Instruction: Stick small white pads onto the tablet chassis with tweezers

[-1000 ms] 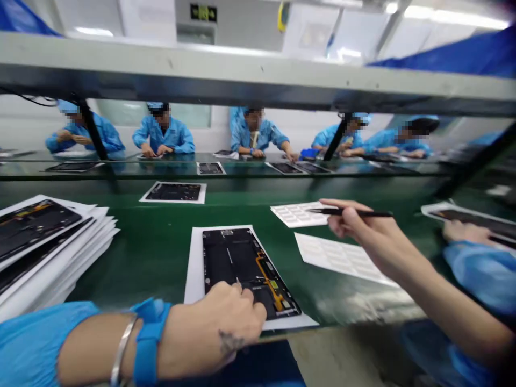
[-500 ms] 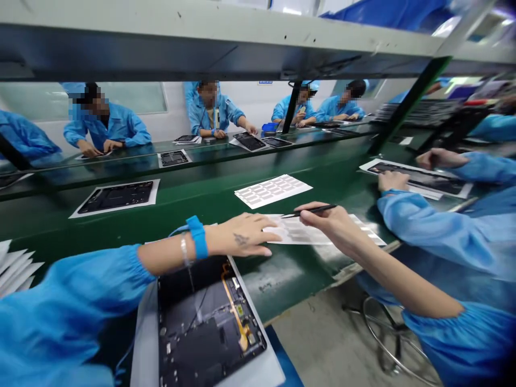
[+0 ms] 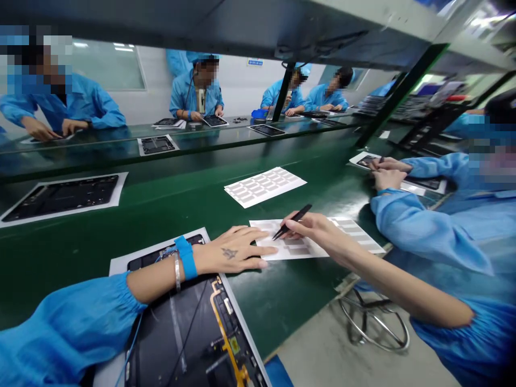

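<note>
My left hand point(image 3: 237, 251) lies flat with its fingers spread, the fingertips on the left part of a white sheet of grey stickers point(image 3: 298, 248). A blue wrist strap with a cord circles that wrist. Black tweezers point(image 3: 300, 213) are pinched in my right hand point(image 3: 308, 226), their tips pointing down at the sheet close to my left fingers. Beneath my left forearm an opened tablet-like device point(image 3: 193, 328) rests on a white sheet, showing dark inner parts and an orange flex cable point(image 3: 226, 322).
A second sticker sheet point(image 3: 266, 185) lies farther back on the green bench point(image 3: 193, 188). Another device point(image 3: 64, 196) sits at left. At right a co-worker's hands point(image 3: 389, 173) work on a device. A shelf point(image 3: 226, 32) overhangs the bench; a metal stool point(image 3: 374, 322) stands below.
My right hand has brought the tweezers left and down, their tips now near my left fingers. The view has shifted. A co-worker opposite has moved a device closer; the right-hand co-worker's hands have come together.
</note>
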Available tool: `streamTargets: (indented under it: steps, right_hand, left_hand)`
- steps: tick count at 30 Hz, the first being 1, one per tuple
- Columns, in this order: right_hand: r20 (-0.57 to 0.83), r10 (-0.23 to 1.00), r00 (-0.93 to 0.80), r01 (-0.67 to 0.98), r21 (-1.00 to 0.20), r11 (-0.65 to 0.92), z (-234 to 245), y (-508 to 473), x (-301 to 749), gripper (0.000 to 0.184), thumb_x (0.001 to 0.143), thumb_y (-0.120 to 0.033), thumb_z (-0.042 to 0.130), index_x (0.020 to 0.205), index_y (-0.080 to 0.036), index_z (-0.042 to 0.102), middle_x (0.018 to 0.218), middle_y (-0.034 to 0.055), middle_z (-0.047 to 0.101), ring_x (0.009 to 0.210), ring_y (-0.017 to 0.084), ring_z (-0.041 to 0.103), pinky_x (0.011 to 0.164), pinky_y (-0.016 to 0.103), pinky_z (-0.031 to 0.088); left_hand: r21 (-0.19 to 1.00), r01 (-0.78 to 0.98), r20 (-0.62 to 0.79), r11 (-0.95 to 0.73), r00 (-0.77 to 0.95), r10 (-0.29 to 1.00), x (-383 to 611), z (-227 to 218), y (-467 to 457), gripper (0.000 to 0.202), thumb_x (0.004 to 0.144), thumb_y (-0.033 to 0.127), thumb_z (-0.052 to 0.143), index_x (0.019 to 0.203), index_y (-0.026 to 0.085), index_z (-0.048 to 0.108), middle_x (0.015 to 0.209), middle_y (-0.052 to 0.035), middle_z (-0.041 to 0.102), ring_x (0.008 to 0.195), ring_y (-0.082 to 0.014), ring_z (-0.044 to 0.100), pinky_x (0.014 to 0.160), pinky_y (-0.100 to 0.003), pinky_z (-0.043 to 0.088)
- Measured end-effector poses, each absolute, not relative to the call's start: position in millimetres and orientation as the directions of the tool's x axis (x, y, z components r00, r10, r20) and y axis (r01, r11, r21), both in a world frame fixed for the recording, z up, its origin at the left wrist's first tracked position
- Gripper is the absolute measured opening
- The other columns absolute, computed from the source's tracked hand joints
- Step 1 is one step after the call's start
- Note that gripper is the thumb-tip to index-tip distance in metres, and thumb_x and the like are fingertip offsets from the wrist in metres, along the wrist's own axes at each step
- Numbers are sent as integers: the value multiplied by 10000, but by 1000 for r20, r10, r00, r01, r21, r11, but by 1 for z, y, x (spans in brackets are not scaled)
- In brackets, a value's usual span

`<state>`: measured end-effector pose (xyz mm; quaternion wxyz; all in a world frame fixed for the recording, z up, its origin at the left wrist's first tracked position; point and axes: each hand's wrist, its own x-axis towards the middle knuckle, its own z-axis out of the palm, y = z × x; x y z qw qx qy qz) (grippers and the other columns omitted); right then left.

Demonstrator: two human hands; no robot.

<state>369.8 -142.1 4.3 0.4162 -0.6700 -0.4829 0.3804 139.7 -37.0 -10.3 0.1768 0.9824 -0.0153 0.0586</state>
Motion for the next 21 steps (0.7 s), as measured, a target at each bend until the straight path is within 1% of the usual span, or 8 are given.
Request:
streamTargets:
  steps: [3, 5, 7, 11, 13, 16, 18, 21]
  right_hand:
    - [-127, 956, 265, 367, -903, -222, 5, -140, 367, 606, 639, -763, 696, 800, -179, 714, 785, 92, 762, 779, 254, 699, 714, 354, 509]
    - [-147, 951, 271, 373, -895, -245, 7, -139, 364, 596, 653, -752, 695, 792, -172, 717, 777, 94, 761, 754, 237, 687, 697, 339, 500]
    - [-173, 946, 276, 352, -897, -267, 9, -137, 361, 572, 649, -729, 719, 774, -172, 712, 744, 89, 753, 748, 230, 680, 689, 326, 495]
    - [-223, 936, 272, 334, -890, -309, 13, -134, 361, 523, 641, -678, 767, 759, -173, 693, 714, 85, 743, 761, 227, 670, 678, 317, 479]
    - [-235, 934, 270, 344, -883, -321, 13, -133, 365, 545, 640, -691, 758, 770, -166, 690, 742, 98, 752, 744, 216, 657, 660, 314, 460]
    - [-246, 934, 259, 350, -878, -328, 13, -132, 370, 583, 625, -723, 743, 771, -161, 686, 765, 108, 757, 721, 201, 635, 643, 311, 435]
    - [-249, 940, 235, 371, -870, -324, 14, -132, 370, 567, 640, -718, 735, 759, -166, 690, 772, 104, 754, 715, 195, 621, 636, 308, 423]
    - [-251, 945, 208, 397, -862, -316, 17, -132, 365, 544, 669, -705, 726, 763, -170, 705, 771, 91, 741, 686, 175, 591, 619, 297, 411]
  left_hand:
    - [395, 1, 94, -919, 995, 41, 140, -11, -37, 416, 1009, 456, 444, 1408, 358, 508, 1592, -40, 285, 1474, -309, 228, 1172, -499, 250]
    - [409, 17, 85, -912, 995, 56, 141, -11, -38, 411, 1006, 473, 442, 1402, 387, 507, 1603, -23, 255, 1478, -327, 205, 1156, -523, 267]
    - [401, 13, 90, -916, 994, 54, 141, -12, -38, 409, 1010, 478, 427, 1401, 387, 506, 1605, -20, 247, 1473, -320, 217, 1151, -515, 276]
    - [356, 17, 73, -934, 996, 45, 142, -13, -38, 419, 1022, 462, 400, 1412, 350, 502, 1599, -49, 256, 1470, -315, 222, 1151, -501, 274]
    - [350, 19, 66, -937, 997, 45, 143, -14, -38, 421, 1020, 461, 406, 1413, 345, 504, 1591, -55, 273, 1467, -320, 226, 1148, -502, 276]
    - [360, 11, 80, -933, 996, 43, 143, -16, -37, 412, 1014, 471, 412, 1400, 366, 512, 1568, -42, 316, 1463, -310, 235, 1146, -497, 280]
    - [369, 8, 88, -929, 995, 44, 143, -18, -37, 409, 1013, 473, 411, 1397, 373, 513, 1560, -38, 330, 1463, -306, 237, 1150, -497, 273]
    - [364, 7, 91, -932, 995, 43, 144, -20, -36, 416, 1014, 475, 406, 1408, 379, 498, 1570, -35, 313, 1463, -314, 234, 1154, -507, 265]
